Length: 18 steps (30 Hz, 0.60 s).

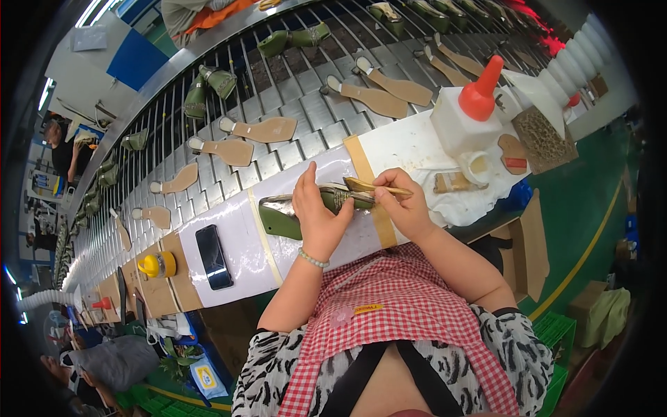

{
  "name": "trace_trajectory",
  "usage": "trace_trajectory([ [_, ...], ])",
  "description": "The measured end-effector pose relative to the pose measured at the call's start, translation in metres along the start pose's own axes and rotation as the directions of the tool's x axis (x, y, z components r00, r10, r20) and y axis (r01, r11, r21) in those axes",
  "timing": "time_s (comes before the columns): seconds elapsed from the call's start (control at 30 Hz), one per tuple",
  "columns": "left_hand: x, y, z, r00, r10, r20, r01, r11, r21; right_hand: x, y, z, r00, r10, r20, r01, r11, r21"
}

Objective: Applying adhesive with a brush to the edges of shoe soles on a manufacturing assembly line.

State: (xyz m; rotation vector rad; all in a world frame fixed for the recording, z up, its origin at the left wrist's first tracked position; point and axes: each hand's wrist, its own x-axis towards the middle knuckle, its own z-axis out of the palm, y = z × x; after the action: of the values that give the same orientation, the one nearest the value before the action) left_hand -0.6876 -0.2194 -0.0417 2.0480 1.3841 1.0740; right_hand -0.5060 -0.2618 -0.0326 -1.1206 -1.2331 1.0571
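Note:
A green shoe last [279, 221] with a dark, shiny shoe upper on it lies on the white-covered work surface in front of me. Across its middle lies my left hand [318, 217], fingers stretched toward the far side and thumb apart, steadying it against the surface. My right hand [404, 207] pinches a small brush [358, 185] with a light wooden handle. Its head is at the upper edge of the shoe, near the strappy part, though contact is hard to tell. My left palm hides part of the shoe.
A slatted metal conveyor [299, 125] curves past the far side, carrying tan soles [264, 130] and green lasts [293, 40]. Rightward stand a white bottle with red nozzle [469, 118] and a stained cloth [451, 201]. A phone [212, 257] and yellow container [158, 265] lie left.

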Motion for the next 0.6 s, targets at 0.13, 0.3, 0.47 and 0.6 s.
trace_trajectory([
  [0.13,0.0,-0.002,0.0,1.0,-0.012,0.001,0.012,1.0,-0.005,0.004,0.007,0.006,0.999,0.008,-0.051,-0.005,0.999,0.043],
  [0.3,-0.001,-0.001,-0.002,1.0,-0.004,0.008,0.004,1.0,0.026,0.005,0.009,0.007,0.995,0.082,-0.053,-0.079,0.996,0.052],
  [0.47,-0.002,-0.005,-0.004,1.0,-0.003,0.012,0.003,0.999,0.034,0.006,0.001,0.009,0.992,0.063,-0.109,-0.058,0.997,0.052],
  [0.6,-0.003,-0.005,-0.005,1.0,-0.008,0.016,0.008,0.999,0.031,0.006,0.009,0.014,0.996,0.078,-0.05,-0.075,0.995,0.063],
])
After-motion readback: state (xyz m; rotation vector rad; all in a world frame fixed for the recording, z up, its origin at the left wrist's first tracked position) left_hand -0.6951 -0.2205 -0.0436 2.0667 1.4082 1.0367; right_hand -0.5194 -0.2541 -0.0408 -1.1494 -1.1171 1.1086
